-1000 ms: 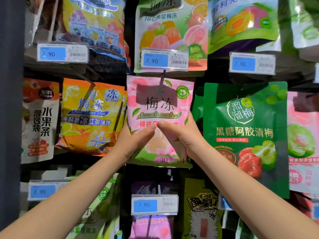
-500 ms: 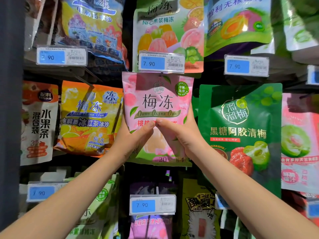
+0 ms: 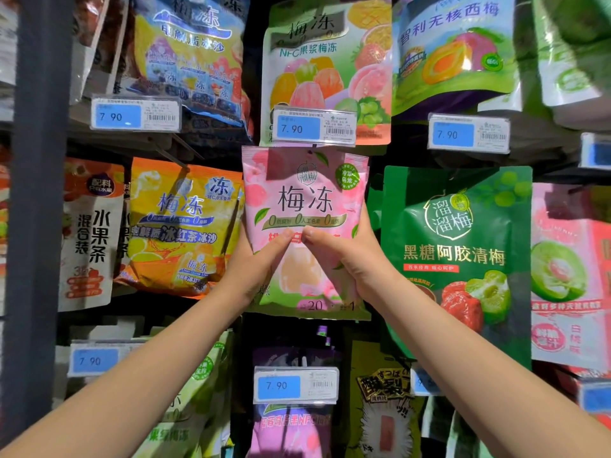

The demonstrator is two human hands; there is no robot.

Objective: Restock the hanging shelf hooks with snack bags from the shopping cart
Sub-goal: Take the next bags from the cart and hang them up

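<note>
My left grip (image 3: 261,266): a bare hand, thumb and back in view
My right grip (image 3: 347,259): a bare hand too, knuckles showing
My forearms (image 3: 132,375): both bare, unsleeved down to the lower corners

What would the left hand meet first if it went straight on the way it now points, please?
Probably the right hand, whose thumb nearly touches the left hand's thumb on the pink plastic snack bag both hold; depth is unclear.

Blue price tags (image 3: 299,128); grey upright (image 3: 39,193), possibly shelving.
</note>
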